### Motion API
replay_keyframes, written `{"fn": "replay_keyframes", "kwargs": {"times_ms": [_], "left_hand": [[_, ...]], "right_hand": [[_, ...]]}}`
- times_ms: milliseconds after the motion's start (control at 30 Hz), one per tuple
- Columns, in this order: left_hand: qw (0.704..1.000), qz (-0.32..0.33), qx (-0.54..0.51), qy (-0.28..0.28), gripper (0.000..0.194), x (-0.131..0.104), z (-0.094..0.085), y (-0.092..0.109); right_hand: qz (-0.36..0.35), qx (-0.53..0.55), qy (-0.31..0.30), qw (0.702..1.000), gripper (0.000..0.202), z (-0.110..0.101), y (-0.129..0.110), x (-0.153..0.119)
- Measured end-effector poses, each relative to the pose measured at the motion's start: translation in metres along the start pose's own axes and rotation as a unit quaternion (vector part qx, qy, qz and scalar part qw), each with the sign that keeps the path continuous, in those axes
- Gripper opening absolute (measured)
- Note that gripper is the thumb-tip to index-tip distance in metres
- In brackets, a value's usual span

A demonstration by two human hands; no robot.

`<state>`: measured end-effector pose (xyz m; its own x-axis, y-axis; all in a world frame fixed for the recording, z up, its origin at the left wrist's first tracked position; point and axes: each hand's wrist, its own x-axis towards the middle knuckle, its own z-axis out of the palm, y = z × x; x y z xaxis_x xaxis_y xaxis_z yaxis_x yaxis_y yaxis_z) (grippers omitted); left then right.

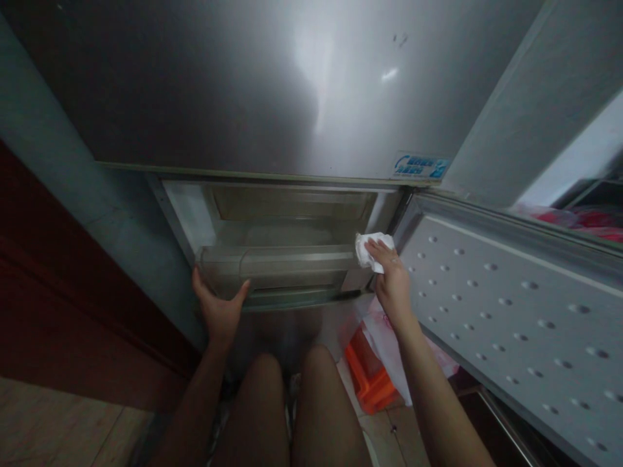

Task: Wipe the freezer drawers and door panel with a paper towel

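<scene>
A clear plastic freezer drawer (292, 261) is pulled partly out of the lower compartment of a fridge. My left hand (219, 314) grips its left front corner, the thumb on the front face and the fingers round the side. In my right hand (392, 279) is a white folded tissue (365, 253), pressed under the fingers at the drawer's right end. Part of the tissue is hidden by those fingers.
The grey upper fridge door (233, 84) is closed above. A dimpled lower door (487, 292) stands swung out to the right. An orange plastic stool (370, 383) with a pink-white bag (389, 344) sits below it. Dark red wood (73, 279) is at left.
</scene>
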<state>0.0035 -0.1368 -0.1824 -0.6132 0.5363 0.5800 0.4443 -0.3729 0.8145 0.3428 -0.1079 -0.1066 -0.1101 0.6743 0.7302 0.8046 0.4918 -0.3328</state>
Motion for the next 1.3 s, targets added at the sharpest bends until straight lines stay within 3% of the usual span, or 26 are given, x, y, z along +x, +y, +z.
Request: {"fn": "replay_keyframes", "kwargs": {"times_ms": [167,433,633,800,933,1000,1100,1167,1300], "left_hand": [[1.000,-0.016,0.007,-0.005,0.111,0.000,0.000,0.002],[1.000,-0.002,0.001,-0.007,0.108,0.000,0.000,0.002],[1.000,-0.010,0.004,0.002,0.105,-0.002,0.001,0.002],[0.999,-0.028,-0.020,0.006,0.099,-0.004,0.000,0.003],[0.998,-0.049,0.032,-0.005,0.049,-0.002,0.016,0.026],[0.994,-0.042,0.097,-0.013,0.039,0.000,0.028,0.041],[0.985,-0.016,0.172,-0.016,0.036,0.000,0.035,0.045],[0.992,-0.005,0.124,-0.010,0.040,-0.003,0.028,0.034],[1.000,-0.001,0.003,-0.010,0.079,-0.007,0.006,0.003]], "right_hand": [[0.028,0.047,0.033,0.998,0.081,0.008,-0.004,-0.004],[0.038,0.009,0.042,0.998,0.066,0.019,-0.040,-0.009],[-0.019,0.031,-0.018,0.999,0.069,0.043,-0.105,-0.009],[-0.107,0.031,-0.132,0.985,0.053,0.080,-0.173,-0.001],[-0.215,0.035,-0.176,0.960,0.045,0.111,-0.216,0.009],[-0.253,0.030,-0.184,0.949,0.044,0.120,-0.229,0.013],[-0.290,0.016,-0.183,0.939,0.043,0.122,-0.230,0.018],[-0.303,0.008,-0.178,0.936,0.042,0.116,-0.218,0.019],[-0.293,-0.014,-0.156,0.943,0.042,0.093,-0.174,0.015]]}}
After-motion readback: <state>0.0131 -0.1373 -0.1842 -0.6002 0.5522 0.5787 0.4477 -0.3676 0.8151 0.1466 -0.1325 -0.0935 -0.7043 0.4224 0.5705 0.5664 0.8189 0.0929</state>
